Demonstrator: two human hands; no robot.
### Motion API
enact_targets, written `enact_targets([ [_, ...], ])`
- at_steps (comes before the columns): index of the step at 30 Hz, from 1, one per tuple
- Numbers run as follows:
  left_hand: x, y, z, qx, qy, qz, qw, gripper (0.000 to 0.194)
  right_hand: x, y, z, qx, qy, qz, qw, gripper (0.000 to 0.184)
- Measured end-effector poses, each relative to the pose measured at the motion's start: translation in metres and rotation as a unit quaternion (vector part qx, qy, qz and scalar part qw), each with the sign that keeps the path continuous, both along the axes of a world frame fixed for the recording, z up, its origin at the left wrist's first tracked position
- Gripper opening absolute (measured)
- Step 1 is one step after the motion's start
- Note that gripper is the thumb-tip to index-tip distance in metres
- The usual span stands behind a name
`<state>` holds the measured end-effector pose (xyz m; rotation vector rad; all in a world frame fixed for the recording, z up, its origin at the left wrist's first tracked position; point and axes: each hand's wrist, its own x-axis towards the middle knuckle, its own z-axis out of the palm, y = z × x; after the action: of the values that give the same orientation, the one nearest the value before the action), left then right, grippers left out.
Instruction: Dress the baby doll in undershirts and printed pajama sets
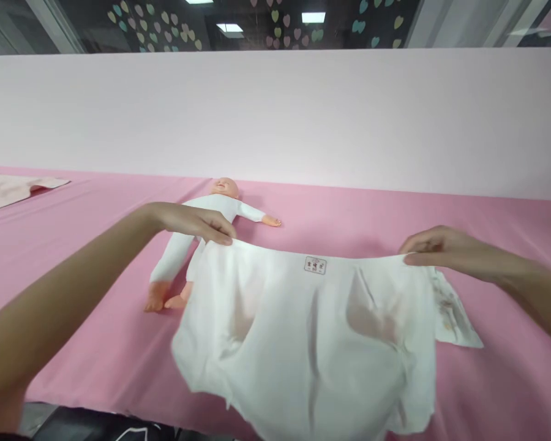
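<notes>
A thin white baby garment (284, 331) hangs in front of me, spread wide along its top edge, with a small printed label (315, 264) near the middle of that edge. My left hand (202, 224) pinches its upper left corner. At the upper right, my right hand (434, 245) grips the same edge between thumb and fingers. Behind the garment's left side, a baby doll (211, 205) in white clothing lies on its back, head toward the wall. My left hand and the garment hide part of its body and one leg.
A pink cloth (349, 226) covers the table, which ends at a white wall panel (275, 116). A white printed packet or cloth (454, 312) lies partly behind the garment at right. Pale folded fabric (13, 190) rests far left. Something black (96, 425) sits below the front edge.
</notes>
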<state>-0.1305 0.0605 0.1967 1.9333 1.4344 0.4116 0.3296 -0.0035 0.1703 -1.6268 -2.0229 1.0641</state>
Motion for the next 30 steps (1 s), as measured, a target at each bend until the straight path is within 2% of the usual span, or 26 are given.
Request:
enact_targets([
  [2,0.01,0.02,-0.027,-0.168,0.058,-0.112,0.978,0.026,-0.008,0.028,-0.028,-0.069,0.053,0.037,0.996,0.035],
  [4,0.019,0.043,-0.058,-0.219,0.071,-0.131,0.964,0.023,-0.014,0.059,-0.06,-0.098,0.065,0.027,0.993,0.035],
  [6,0.027,0.068,-0.089,-0.204,0.085,-0.094,0.971,0.019,-0.019,0.091,-0.089,-0.11,0.073,0.001,0.991,0.03],
  [8,0.034,0.093,-0.114,-0.152,0.107,-0.045,0.982,0.016,-0.024,0.122,-0.111,-0.109,0.083,-0.035,0.99,0.021],
  [10,0.037,0.115,-0.131,-0.067,0.178,-0.024,0.982,0.015,-0.03,0.15,-0.124,-0.1,0.09,-0.091,0.987,0.016],
  [12,0.039,0.132,-0.141,0.01,0.24,-0.008,0.971,0.016,-0.035,0.173,-0.132,-0.071,0.086,-0.149,0.983,0.013],
  [15,0.04,0.144,-0.147,0.074,0.275,0.025,0.958,0.019,-0.041,0.196,-0.136,-0.012,0.053,-0.198,0.979,0.011],
  [19,0.045,0.142,-0.146,0.126,0.32,0.083,0.935,0.026,-0.054,0.213,-0.137,0.065,-0.003,-0.248,0.967,0.017],
  [20,0.045,0.14,-0.144,0.143,0.331,0.097,0.928,0.029,-0.06,0.216,-0.136,0.104,-0.012,-0.269,0.957,0.024],
  [22,0.039,0.136,-0.137,0.179,0.345,0.12,0.913,0.036,-0.078,0.217,-0.134,0.228,-0.019,-0.283,0.931,0.037],
  [24,0.024,0.133,-0.128,0.21,0.364,0.144,0.896,0.037,-0.103,0.215,-0.131,0.363,-0.009,-0.239,0.901,0.039],
  [26,-0.001,0.13,-0.122,0.229,0.38,0.193,0.875,0.033,-0.136,0.209,-0.129,0.441,0.019,-0.164,0.882,0.035],
  [28,-0.032,0.126,-0.122,0.227,0.351,0.275,0.866,0.045,-0.175,0.2,-0.129,0.443,0.072,-0.113,0.887,0.033],
  [30,-0.062,0.119,-0.127,0.181,0.26,0.344,0.884,0.067,-0.222,0.19,-0.132,0.39,0.144,-0.074,0.906,0.03],
])
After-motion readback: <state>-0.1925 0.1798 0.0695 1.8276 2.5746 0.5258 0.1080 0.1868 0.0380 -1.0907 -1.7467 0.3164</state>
